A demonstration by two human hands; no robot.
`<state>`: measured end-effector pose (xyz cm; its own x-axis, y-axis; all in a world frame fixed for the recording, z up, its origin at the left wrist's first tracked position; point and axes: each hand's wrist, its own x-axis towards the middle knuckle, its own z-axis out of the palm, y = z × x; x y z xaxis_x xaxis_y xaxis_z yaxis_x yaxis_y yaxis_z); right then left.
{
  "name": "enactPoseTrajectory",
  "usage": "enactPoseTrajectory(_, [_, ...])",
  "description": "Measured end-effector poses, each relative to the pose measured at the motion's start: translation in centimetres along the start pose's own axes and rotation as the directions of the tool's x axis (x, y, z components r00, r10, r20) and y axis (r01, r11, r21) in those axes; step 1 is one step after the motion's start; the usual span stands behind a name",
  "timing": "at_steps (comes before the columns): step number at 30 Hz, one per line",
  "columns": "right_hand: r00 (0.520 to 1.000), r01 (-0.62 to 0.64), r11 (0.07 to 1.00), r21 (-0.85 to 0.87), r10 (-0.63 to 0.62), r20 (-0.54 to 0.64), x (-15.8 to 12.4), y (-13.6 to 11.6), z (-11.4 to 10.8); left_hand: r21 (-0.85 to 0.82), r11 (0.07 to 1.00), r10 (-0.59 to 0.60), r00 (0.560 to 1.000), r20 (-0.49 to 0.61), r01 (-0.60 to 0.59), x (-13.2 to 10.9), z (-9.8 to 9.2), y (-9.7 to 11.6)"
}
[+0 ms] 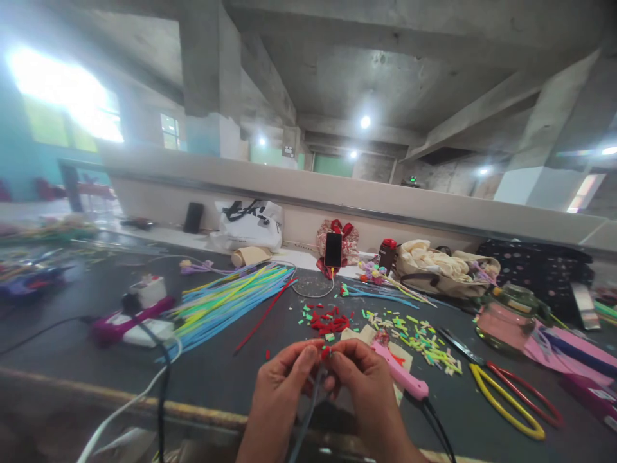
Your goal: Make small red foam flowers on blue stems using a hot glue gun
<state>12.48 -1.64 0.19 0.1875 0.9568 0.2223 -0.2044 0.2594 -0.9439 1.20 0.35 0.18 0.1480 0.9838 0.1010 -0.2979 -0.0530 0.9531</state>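
My left hand (292,376) and my right hand (364,373) meet above the table's front part, thumbs and fingertips pinched together. Between them is a small red fuzzy piece (326,352) with a bit of green beside it. From it a grey-blue pipe cleaner stem (311,411) runs down toward me. The fingers partly cover where piece and stem join. Close by my right hand lies a pink hot glue gun (402,373) on a light scrap. Beyond my fingertips are cut red pieces (330,319) and yellow-green pieces (421,337).
Long blue and yellow pipe cleaners (236,299) lie left, near a power strip (130,321) with cords. Scissors (506,392) and a glass jar (508,315) are on the right. A phone (333,249) stands at the back between a white bag (250,225) and a red-capped bottle (387,254).
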Motion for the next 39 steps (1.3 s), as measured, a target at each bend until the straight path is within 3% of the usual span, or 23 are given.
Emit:
enactPoseTrajectory(3, [1.000, -0.013, 1.000, 0.002, 0.013, 0.009, 0.1, 0.2, -0.3, 0.020, 0.999, -0.032, 0.999, 0.021, 0.031, 0.3, -0.3, -0.1])
enactPoseTrajectory(9, [1.000, -0.022, 0.999, 0.043, 0.021, 0.015, 0.5, 0.4, -1.0, -0.010, 0.987, -0.159, 0.971, 0.178, 0.163, 0.5, -0.2, -0.8])
enactPoseTrajectory(15, [0.999, -0.034, 0.994, 0.108, 0.033, 0.010, 0.5, 1.0, -1.4, -0.074, 0.978, -0.180, 0.964, 0.195, 0.198, 0.3, -0.3, -0.8])
enactPoseTrajectory(19, [0.999, -0.044, 0.994, 0.103, 0.042, 0.021, 0.5, 1.3, -1.6, -0.024, 0.977, -0.207, 0.965, 0.158, 0.214, 0.2, -0.4, -0.6])
enactPoseTrajectory(24, [0.996, 0.002, 1.000, -0.020, 0.000, 0.084, 0.5, 0.9, -1.6, 0.121, 0.987, -0.123, 0.983, 0.135, 0.107, 0.0, -0.1, -0.6])
enactPoseTrajectory(30, [0.999, 0.011, 0.991, -0.135, -0.004, 0.052, 0.2, 0.4, -1.2, 0.349, 0.937, 0.001, 0.997, 0.077, -0.028, -0.7, 0.5, -0.1])
enactPoseTrajectory(39, [0.999, -0.037, 0.991, -0.129, 0.038, 0.001, 0.2, 0.1, -0.7, 0.405, 0.912, 0.043, 0.997, 0.056, -0.062, -1.1, 0.9, 0.5])
